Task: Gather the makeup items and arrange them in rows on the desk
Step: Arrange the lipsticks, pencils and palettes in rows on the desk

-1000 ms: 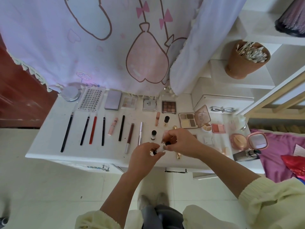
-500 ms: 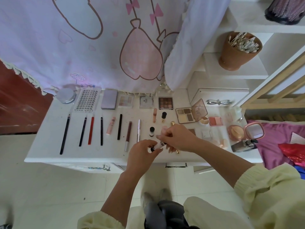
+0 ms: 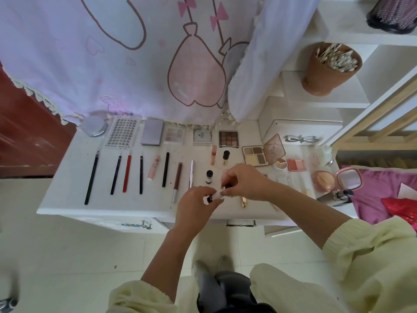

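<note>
Tube (image 3: 216, 195) is looking light, stiff, slick | left hand (image 3: 194, 205) and right hand (image 3: 247, 184) fingers (image 3: 227, 190) are pinching its ends | mid-barrel grip is seeming safest

pale lilac curtain (image 3: 112, 53) printed with pink cartoon shapes, brown cup (image 3: 320, 75) of cotton swabs (image 3: 336, 58) on a white shelf (image 3: 338, 98), pink cloth (image 3: 379, 184) at right, red-brown wooden panel (image 3: 20, 136) at left, pale tiled floor (image 3: 67, 256)

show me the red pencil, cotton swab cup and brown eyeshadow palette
red pencil (image 3: 126, 173), head view, middle of its barrel
cotton swab cup (image 3: 322, 77), head view, brown outer wall
brown eyeshadow palette (image 3: 228, 138), head view, centre pans
</note>
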